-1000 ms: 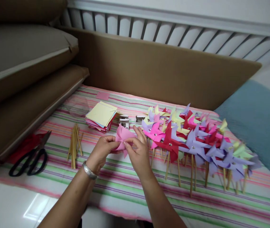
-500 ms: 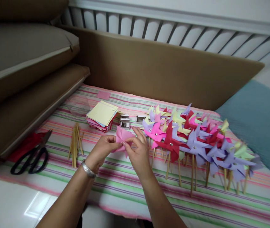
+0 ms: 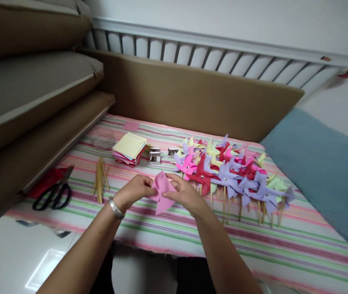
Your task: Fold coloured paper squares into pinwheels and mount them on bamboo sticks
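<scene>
Left hand (image 3: 134, 191), right hand (image 3: 186, 195): each grip pinching folded pink paper (image 3: 162, 199) above striped cloth (image 3: 149, 230).

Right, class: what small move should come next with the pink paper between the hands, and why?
Probably bring the pink paper inward at its lower corner: that corner juts out, while the left hand and right hand grip the sides; on the red pinwheel, blades meet at a shiny centre.
</scene>
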Tool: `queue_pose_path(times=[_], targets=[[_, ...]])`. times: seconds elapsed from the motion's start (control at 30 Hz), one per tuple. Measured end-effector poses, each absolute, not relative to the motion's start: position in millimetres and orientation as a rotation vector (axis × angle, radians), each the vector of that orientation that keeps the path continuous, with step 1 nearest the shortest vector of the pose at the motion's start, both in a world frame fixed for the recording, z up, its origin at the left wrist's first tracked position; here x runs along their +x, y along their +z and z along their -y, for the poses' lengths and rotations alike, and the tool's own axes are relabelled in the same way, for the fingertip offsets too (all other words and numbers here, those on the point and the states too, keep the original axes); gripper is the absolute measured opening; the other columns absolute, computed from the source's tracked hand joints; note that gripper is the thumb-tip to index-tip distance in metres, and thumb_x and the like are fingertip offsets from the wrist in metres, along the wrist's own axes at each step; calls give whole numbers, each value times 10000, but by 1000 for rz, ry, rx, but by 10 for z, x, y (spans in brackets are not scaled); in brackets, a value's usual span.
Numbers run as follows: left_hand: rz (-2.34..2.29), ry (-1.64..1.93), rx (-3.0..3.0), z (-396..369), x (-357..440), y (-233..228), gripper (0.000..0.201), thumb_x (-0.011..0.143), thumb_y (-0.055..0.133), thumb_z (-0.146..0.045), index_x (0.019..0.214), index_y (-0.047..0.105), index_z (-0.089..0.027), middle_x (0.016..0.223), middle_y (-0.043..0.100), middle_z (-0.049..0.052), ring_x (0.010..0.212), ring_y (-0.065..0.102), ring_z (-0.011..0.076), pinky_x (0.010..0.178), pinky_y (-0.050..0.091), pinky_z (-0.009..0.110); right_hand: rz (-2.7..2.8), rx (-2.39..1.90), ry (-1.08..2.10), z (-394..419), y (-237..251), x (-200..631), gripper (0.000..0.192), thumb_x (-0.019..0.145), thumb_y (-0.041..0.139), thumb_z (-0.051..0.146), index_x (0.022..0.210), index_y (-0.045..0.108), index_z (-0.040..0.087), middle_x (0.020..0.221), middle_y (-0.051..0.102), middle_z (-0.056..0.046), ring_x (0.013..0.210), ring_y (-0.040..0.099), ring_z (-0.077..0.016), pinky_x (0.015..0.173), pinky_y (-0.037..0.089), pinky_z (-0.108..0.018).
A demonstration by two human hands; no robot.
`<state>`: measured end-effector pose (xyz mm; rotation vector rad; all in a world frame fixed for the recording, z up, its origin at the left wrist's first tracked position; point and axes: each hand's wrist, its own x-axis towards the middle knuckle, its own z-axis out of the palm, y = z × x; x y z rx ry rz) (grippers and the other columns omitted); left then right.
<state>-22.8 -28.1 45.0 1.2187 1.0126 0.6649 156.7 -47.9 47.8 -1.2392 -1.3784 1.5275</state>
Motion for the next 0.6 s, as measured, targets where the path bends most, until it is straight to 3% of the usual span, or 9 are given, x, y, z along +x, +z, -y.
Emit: queue_pose_path(times=[0.27, 0.43, 0.53, 0.6], targets=[[-984, 512, 1382, 783, -57, 868, 44, 526, 627, -156, 531, 632, -113, 464, 512, -46, 450, 385, 71, 488, 287, 224, 1438, -1231, 1443, 1064, 828, 1675, 384, 573, 710, 177, 944, 612, 168, 798, 621, 6, 694, 567, -144, 611, 440, -246], [-990, 518, 1438, 1115, 42, 1170, 72, 526, 653, -164, 491, 598, -133, 445, 502, -46, 445, 409, 81, 489, 310, 230, 1412, -1245, 1351, 1438, 965, 1706, 427, 589, 702, 204, 1005, 603, 191, 813, 642, 10, 690, 582, -153, 612, 457, -261], [-978, 595, 1419, 1327, -12, 1324, 139, 528, 708, -185, 633, 637, -130, 544, 580, -18, 518, 505, 112, 540, 365, 239, 1288, -1212, 1366, 1652, 1051, 1697, 450, 574, 712, 210, 1010, 601, 192, 798, 653, 7, 685, 597, -165, 599, 467, -265], [-985, 749, 1328, 1491, -99, 1375, 345, 544, 746, -215, 868, 649, -146, 689, 644, 8, 634, 581, 142, 601, 403, 248, 1180, -1170, 1357, 1784, 1095, 1681, 477, 566, 722, 212, 1025, 596, 187, 817, 662, -1, 712, 610, -171, 629, 476, -272]])
